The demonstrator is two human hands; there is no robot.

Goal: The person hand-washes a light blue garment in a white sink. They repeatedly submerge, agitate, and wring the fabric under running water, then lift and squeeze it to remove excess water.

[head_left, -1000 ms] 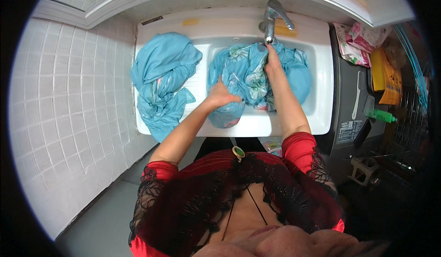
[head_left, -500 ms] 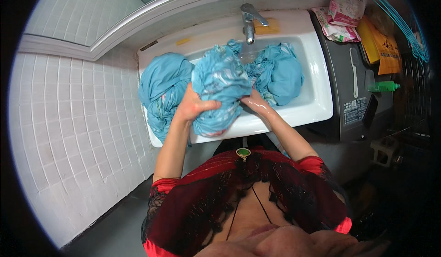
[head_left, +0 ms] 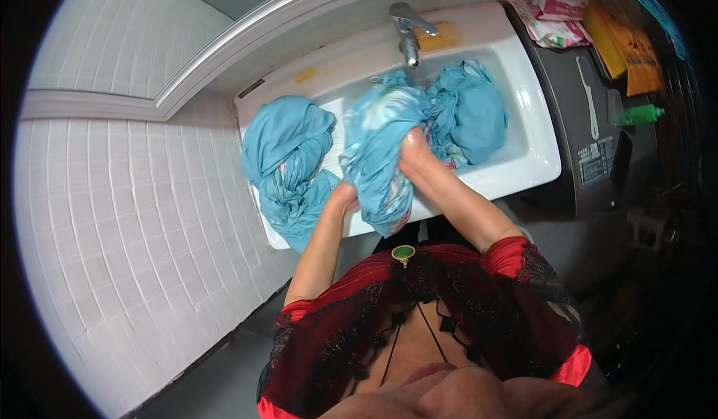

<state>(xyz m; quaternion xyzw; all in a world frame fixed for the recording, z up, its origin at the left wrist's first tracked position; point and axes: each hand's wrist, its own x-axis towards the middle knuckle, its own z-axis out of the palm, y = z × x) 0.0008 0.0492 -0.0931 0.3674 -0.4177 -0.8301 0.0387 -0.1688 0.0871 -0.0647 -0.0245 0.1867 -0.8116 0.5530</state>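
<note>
Over the front of a white sink point(head_left: 535, 161), both my hands hold a bunched blue cloth point(head_left: 381, 146) with a pale and pink print. My right hand point(head_left: 413, 150) grips its right side, fingers buried in the folds. At the lower left edge, my left hand point(head_left: 345, 195) is tucked against and partly under the bundle, so its fingers are mostly hidden. Another twisted mound of blue cloth point(head_left: 288, 138) lies on the sink's left ledge and droops over the front rim. More blue cloth point(head_left: 479, 112) sits in the basin, right of the bundle; whether these pieces join is unclear.
A chrome faucet point(head_left: 409, 34) rises behind the basin beside a yellow cloth point(head_left: 441, 36). On the dark grey counter at right are a white long-handled tool point(head_left: 588, 97), a green bottle point(head_left: 639, 115) and pink packages point(head_left: 557, 26). A white tiled wall point(head_left: 120, 217) borders the left.
My right hand has come up over the bundle's right side. My left hand has slipped lower and under it, its thumb now out of sight. The bundle has turned, and the view has shifted.
</note>
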